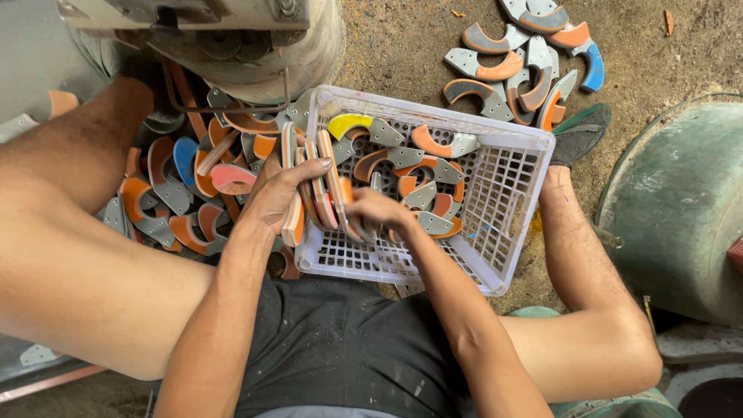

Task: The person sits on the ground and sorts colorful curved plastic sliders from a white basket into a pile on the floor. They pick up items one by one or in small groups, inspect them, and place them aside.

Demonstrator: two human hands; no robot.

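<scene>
Against the near-left wall of the white plastic crate, the left hand grips an upright stack of curved orange-and-grey pieces. Just beside it, the right hand curls onto the stack's inner face. Loose pieces lie inside the crate.

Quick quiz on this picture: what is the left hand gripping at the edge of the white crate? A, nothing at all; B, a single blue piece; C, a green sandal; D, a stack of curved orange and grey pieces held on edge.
D: the left hand wraps a stack of curved orange and grey pieces standing on edge at the white crate rim.
</scene>
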